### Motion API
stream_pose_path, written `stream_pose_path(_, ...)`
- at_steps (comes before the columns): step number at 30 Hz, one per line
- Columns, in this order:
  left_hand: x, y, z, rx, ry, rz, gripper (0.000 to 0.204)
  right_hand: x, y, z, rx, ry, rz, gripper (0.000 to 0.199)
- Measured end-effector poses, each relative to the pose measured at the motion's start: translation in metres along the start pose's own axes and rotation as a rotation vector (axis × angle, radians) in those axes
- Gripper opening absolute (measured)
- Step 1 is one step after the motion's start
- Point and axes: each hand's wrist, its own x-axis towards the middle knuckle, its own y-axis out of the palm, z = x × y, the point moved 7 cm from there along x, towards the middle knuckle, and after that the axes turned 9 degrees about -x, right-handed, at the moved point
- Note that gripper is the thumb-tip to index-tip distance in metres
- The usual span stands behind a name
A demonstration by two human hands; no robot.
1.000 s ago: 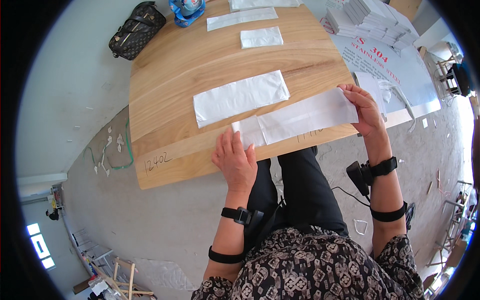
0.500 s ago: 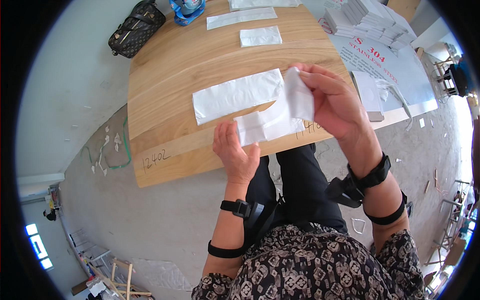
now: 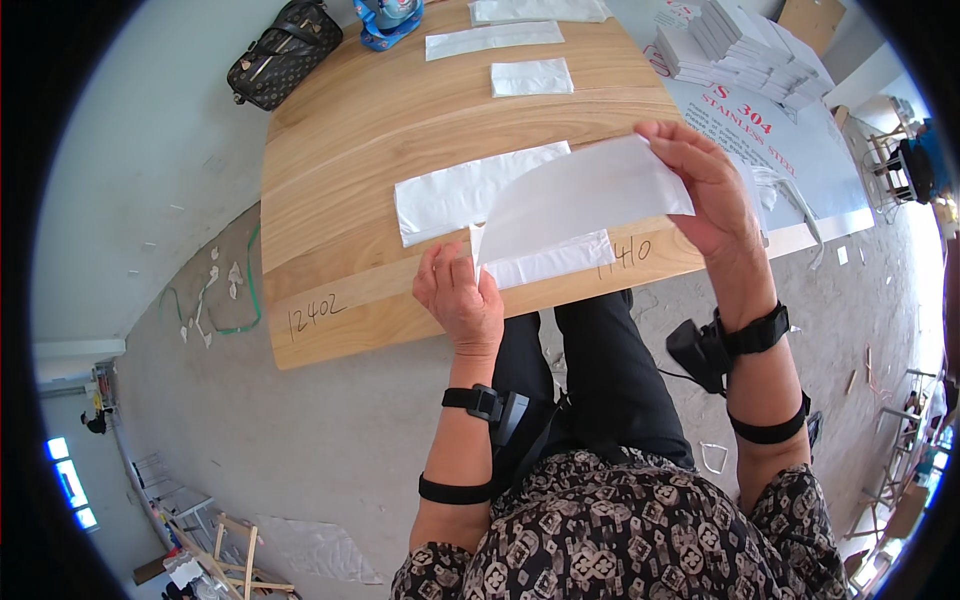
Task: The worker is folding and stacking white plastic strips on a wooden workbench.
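Head view, white sheet (image 3: pixel 580 195), between left grip (image 3: pixel 462 303) and right grip (image 3: pixel 712 192)

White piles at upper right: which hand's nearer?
Right. The right hand is below the white piles in view, gripping the raised sheet; the left hand is farther, lower left.

Black patterned shirt (image 3: pixel 640 530), apparently black trousers (image 3: pixel 622 385)

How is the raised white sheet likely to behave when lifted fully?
Probably floppy: the white sheet bends in a curve between the left hand and the right hand. Likely light for its size, since it looks thin and the right hand pinches only one end.
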Motion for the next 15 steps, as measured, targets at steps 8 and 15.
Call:
stream_pose_path(8,0.001,0.002,-0.005,0.063,0.130,0.042,0.022,-0.007,-0.112,-0.049,-0.600,0.118,-0.247,0.015)
stream_pose_path(15,0.000,0.008,-0.008,0.113,0.160,0.132,0.024,-0.002,-0.133,-0.069,-0.797,0.072,-0.317,0.015)
